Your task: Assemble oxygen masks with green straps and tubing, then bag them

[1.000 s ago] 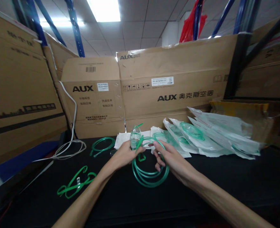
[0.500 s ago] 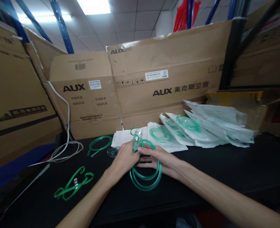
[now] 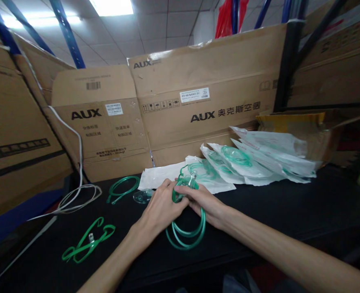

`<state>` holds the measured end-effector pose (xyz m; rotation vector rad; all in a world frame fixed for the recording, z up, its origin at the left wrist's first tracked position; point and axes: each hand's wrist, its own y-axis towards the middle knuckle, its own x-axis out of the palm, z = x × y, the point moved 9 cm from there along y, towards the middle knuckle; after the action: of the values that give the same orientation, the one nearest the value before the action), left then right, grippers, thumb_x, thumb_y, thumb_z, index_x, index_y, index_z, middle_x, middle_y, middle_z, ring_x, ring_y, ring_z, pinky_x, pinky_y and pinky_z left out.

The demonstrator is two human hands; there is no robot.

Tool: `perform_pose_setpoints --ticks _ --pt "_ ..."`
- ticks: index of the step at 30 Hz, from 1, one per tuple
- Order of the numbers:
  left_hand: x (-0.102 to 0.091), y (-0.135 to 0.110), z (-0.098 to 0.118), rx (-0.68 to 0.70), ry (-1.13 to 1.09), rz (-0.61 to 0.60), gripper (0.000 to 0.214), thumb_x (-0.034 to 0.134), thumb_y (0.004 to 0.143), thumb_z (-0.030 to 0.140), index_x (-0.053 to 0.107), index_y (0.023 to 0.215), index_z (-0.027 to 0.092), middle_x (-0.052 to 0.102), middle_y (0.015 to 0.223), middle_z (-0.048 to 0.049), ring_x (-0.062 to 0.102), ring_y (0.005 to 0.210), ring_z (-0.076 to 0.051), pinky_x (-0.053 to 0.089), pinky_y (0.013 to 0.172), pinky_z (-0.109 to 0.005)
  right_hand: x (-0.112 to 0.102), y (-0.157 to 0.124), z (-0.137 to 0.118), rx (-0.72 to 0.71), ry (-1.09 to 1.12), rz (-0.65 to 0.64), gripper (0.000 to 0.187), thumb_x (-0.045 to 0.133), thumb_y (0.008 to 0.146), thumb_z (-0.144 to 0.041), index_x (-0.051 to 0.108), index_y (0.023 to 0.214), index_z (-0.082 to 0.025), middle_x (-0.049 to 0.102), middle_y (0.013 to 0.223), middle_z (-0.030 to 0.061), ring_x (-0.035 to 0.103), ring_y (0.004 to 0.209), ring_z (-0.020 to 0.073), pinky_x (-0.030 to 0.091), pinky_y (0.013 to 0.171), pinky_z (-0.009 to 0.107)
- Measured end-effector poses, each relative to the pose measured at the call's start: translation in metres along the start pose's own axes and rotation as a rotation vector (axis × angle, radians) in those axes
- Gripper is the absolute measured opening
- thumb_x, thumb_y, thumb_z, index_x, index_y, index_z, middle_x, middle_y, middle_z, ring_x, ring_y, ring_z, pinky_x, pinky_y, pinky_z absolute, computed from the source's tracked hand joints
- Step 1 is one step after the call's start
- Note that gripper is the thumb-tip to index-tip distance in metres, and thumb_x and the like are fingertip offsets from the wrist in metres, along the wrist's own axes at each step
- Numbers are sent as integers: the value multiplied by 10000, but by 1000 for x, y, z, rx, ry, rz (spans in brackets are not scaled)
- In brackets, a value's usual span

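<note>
Pinched coiled green tubing [image 3: 203, 221] between left hand [image 3: 163, 205] and right hand [image 3: 208, 203] (with a clear plastic part [image 3: 193, 178] at top), before the white pouches [image 3: 271, 162]. Showed a second coil [image 3: 112, 189] and green straps [image 3: 86, 246] left of the pouches.

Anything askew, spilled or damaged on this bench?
Nothing looks spilled or damaged. Slightly untidy: the green strap lies crossed over itself left of the left hand, and the white cable trails in loose loops behind it.
</note>
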<state>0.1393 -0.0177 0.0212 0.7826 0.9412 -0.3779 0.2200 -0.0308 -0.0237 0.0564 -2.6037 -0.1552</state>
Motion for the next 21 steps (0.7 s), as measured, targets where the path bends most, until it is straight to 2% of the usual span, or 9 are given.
perform_pose_setpoints --ticks 3,5,8,11,13,14,15,17,21 --pt "-9 2 1 5 -135 8 184 640 846 274 715 994 193 679 972 -63 647 957 -250 478 877 -341 -6 -1 -7 -16 -14 61 314 835 667 -277 737 935 -148 770 909 31 694 915 187 482 928 299" --pt "-12 4 0 6 -254 -9 246 657 859 336 733 1057 210 711 1018 -58 647 978 -248 471 903 -343 -6 -1 -13 -54 -14 64 294 816 673 -263 742 938 -159 774 927 28 695 938 191 477 942 298" --pt "-16 6 -5 1 -383 -43 295 643 884 436 763 1030 209 741 1012 -52 649 945 -235 484 875 -334 -5 0 -22 -104 47 35 260 799 677 -230 737 921 -164 778 977 39 693 990 198 476 972 308" --pt "-24 7 -21 -95 -495 -34 441 546 928 536 770 960 157 736 802 -55 634 672 -187 501 648 -289 -9 3 -33 -139 132 48 202 778 693 -205 724 883 -163 780 985 56 695 999 206 498 958 317" --pt "-33 8 -37 -187 -530 54 537 457 956 567 753 950 119 723 744 -68 578 515 -154 451 498 -261 -15 4 -41 -162 162 83 146 764 704 -191 709 838 -170 779 947 51 701 985 207 518 938 315" --pt "-38 9 -42 -204 -499 112 552 419 970 558 742 957 110 731 778 -84 574 494 -149 442 472 -257 -18 5 -45 -164 171 95 125 759 708 -183 701 819 -173 777 927 46 705 980 210 527 933 319" --pt "-42 10 -45 -197 -444 163 540 396 981 534 731 975 110 743 841 -102 595 513 -153 459 482 -262 -20 6 -48 -158 177 97 110 755 711 -178 694 803 -173 774 904 45 710 970 215 538 928 330" --pt "-40 16 -42 -135 -318 200 457 391 993 455 715 1049 136 751 1002 -119 672 659 -187 537 608 -297 -22 7 -52 -121 173 81 92 746 716 -169 689 788 -158 768 864 58 723 944 236 559 918 372" --pt "-4 31 -16 21 -205 90 288 529 938 319 707 1143 225 723 1188 -89 686 1029 -241 535 931 -357 -28 2 -65 -45 131 24 86 717 733 -129 694 815 -141 765 857 76 728 956 254 574 933 403"
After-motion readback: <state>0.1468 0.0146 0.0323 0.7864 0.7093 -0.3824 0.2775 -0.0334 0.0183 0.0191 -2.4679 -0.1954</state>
